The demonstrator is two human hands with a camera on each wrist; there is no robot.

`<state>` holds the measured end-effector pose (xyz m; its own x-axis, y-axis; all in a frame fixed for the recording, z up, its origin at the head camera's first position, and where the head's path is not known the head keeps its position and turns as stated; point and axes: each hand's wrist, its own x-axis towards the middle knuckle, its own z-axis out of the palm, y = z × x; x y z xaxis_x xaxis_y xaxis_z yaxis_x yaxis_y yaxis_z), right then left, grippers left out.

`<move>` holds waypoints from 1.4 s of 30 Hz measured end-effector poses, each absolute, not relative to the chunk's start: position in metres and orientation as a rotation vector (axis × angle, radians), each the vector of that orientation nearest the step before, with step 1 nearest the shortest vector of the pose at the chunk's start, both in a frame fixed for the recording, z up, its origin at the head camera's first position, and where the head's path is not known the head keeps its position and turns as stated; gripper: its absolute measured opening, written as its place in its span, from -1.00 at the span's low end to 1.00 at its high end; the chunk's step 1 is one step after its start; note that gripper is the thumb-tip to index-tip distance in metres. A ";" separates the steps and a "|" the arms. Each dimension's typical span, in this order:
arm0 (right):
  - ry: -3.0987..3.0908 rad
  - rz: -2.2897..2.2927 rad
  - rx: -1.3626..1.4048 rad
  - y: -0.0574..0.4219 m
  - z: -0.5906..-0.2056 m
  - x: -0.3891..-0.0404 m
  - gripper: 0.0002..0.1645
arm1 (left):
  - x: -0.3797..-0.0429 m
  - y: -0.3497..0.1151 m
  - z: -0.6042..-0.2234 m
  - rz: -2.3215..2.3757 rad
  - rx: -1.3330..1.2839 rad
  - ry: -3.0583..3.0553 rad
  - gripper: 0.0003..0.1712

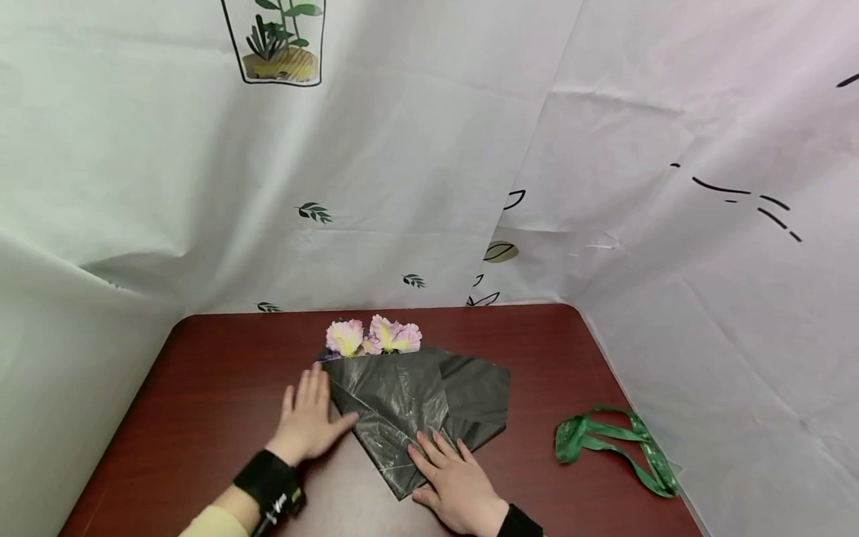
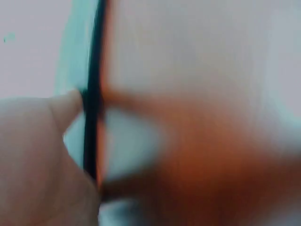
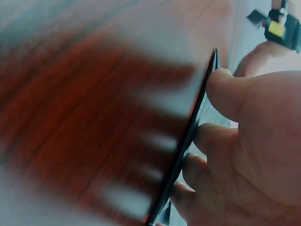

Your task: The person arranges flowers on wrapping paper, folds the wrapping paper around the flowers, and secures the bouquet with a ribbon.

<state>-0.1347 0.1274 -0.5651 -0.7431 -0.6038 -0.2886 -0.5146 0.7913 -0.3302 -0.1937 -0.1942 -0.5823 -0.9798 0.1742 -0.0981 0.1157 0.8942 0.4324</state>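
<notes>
Black wrapping paper [image 1: 396, 395], folded and creased, lies on the table in the head view. Pink and yellow flowers [image 1: 382, 337] show above its top edge; any stems are hidden under the paper. My left hand [image 1: 309, 418] rests flat at the paper's left edge, fingers straight and thumb on the fold. Near the lower point, my right hand [image 1: 456, 481] presses on the paper with spread fingers. In the right wrist view, the fingertips [image 3: 221, 92] touch the sheet's dark edge. The left wrist view is mostly blurred, with part of the hand [image 2: 37, 155] at the left.
A green ribbon [image 1: 570, 440] lies loosely looped near the right edge of the dark red table [image 1: 221, 388]. White printed cloth [image 1: 403, 149] hangs behind the table and along its sides. Black bands [image 1: 265, 481] circle both wrists.
</notes>
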 end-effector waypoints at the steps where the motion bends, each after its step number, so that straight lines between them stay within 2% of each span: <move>1: 2.604 -0.310 -0.842 0.127 -0.564 -0.135 -0.17 | -0.186 -0.181 -0.582 0.614 0.266 2.960 0.36; 5: 2.615 -0.293 -0.863 0.128 -0.565 -0.135 -0.19 | -0.162 -0.138 -0.595 0.593 0.627 2.986 0.28; 8: 2.612 -0.290 -0.885 0.129 -0.567 -0.137 -0.22 | -0.156 -0.128 -0.617 0.685 0.808 2.851 0.19; 15: 2.535 -0.434 -0.874 0.152 -0.570 -0.157 -0.25 | -0.161 -0.126 -0.623 0.712 0.768 2.656 0.08; 21: 2.676 -0.428 -0.642 0.174 -0.567 -0.187 -0.28 | -0.163 -0.127 -0.625 0.697 0.779 2.678 0.08; 26: 2.682 -0.536 -0.499 0.181 -0.567 -0.189 -0.26 | -0.162 -0.128 -0.627 0.711 0.795 2.683 0.08; 30: 2.719 -0.854 -0.322 0.195 -0.572 -0.176 -0.14 | -0.160 -0.126 -0.628 0.791 0.823 2.641 0.08; 36: 2.441 -1.588 0.151 0.217 -0.571 -0.153 0.11 | -0.166 -0.127 -0.628 0.776 0.844 2.639 0.07; 42: 2.009 -2.048 0.387 0.212 -0.563 -0.144 0.16 | -0.180 -0.129 -0.629 0.723 0.883 2.657 0.07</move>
